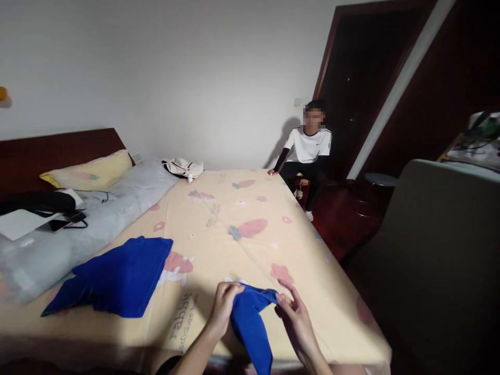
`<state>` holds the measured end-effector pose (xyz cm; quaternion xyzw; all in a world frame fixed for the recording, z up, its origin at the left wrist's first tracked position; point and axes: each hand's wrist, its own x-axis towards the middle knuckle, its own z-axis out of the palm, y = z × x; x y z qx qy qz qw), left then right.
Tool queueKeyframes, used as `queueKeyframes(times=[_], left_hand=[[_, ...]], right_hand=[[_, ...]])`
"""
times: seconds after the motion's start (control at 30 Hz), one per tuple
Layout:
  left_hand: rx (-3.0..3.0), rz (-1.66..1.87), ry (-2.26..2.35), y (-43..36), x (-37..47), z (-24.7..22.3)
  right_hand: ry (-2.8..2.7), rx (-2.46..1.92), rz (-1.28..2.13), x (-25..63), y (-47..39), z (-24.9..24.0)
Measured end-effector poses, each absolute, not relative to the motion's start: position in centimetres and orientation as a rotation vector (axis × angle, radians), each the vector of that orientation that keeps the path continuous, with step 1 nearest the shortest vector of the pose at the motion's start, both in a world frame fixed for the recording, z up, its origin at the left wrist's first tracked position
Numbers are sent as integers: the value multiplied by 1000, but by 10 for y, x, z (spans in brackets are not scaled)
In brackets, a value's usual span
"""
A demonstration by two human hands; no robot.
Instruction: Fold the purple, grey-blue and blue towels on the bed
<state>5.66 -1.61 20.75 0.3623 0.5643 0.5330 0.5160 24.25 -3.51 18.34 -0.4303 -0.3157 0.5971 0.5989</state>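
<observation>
Over the near edge of the bed, my left hand (225, 307) pinches the top of a blue cloth (250, 323). Opposite it, my right hand (296, 315) grips another part of the same cloth between thumb and fingers, with the index finger stretched up. The cloth's top edge runs between both hands, and its lower end hangs down past the bottom of the view. A second blue cloth (121, 276), which looks like a garment, lies spread on the bed to the left of my hands.
The bed (219, 224) has a cream sheet with carrot prints. On its left lie a grey quilt (128, 192), a yellow pillow (94, 171), a white bag (183, 167) and dark devices (62, 221). A person (310, 140) sits by the far right corner. A grey chair back (437, 250) stands right.
</observation>
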Motion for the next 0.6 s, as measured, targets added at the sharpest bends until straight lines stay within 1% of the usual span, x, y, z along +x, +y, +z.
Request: queueKeyframes(times=[0.07, 0.2, 0.33, 0.47, 0.6], left_hand=[[977, 1288, 1318, -10, 52, 220], [1255, 1211, 1195, -1, 46, 247], [1521, 1151, 1113, 7, 38, 275], [1777, 1116, 1112, 11, 33, 293], [1941, 1104, 1187, 10, 35, 295]], right_hand=[[-894, -1072, 1266, 248, -34, 197], [-1255, -1152, 1154, 252, -31, 216], [-1417, -1182, 1006, 254, -27, 229], [-1373, -1084, 1154, 257, -25, 243], [-1129, -954, 1446, 253, -25, 250]])
